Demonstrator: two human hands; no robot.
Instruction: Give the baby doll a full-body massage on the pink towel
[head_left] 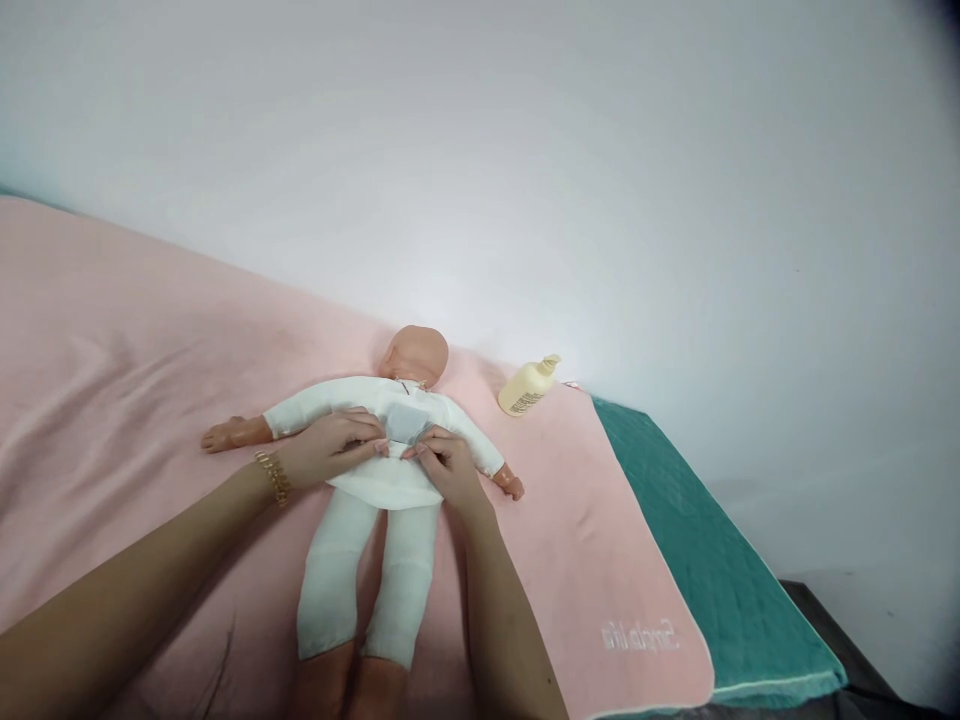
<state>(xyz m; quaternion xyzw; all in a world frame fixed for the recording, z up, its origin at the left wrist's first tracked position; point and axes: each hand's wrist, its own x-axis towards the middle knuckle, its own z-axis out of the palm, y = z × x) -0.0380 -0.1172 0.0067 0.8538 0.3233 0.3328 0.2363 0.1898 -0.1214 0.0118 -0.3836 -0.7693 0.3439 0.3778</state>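
Observation:
A baby doll [409, 495] with a bald head and a white cloth body lies stretched out, arms spread, no facial features showing. Across its upper trunk is a grey patch [407, 424]. My left hand [341, 447], with a gold bracelet [273, 477] at the wrist, is closed at the patch's left lower side, its fingertips pinching the white cloth. Opposite it, my right hand [448, 462] pinches the cloth just below the patch's right corner. Only a small gap separates the two sets of fingertips. Parts of the cloth under my fingers are hidden.
A pale yellow pump bottle [527, 389] stands right of the doll's head, near the white wall [570, 180]. Beneath the doll spreads a pink blanket [585, 560], wrinkled at the left. A green mattress or cover [697, 530] shows past its right edge, with a dark surface [840, 630] beyond.

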